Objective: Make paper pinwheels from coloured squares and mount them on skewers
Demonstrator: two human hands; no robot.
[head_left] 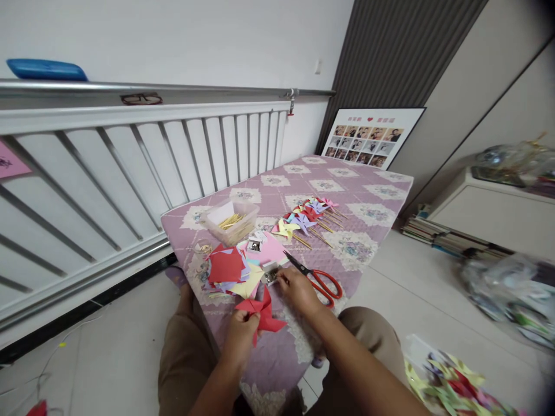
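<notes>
My left hand (pixel 241 338) is closed on a folded red paper pinwheel (pixel 263 315), holding it just above the near end of the purple quilted table (pixel 368 196). My right hand (pixel 296 289) reaches forward with its fingertips pinched at a small open box of pins (pixel 269 274). Red-handled scissors (pixel 318 279) lie right of that hand. A stack of coloured paper squares (pixel 228 268), red on top, sits left of the box.
A clear tub of wooden sticks (pixel 232 222) stands further back. A row of finished pinwheels on sticks (pixel 309 216) lies mid-table. A white railing runs along the left. More pinwheels (pixel 451 384) lie on the floor at right, beside plastic bags and books.
</notes>
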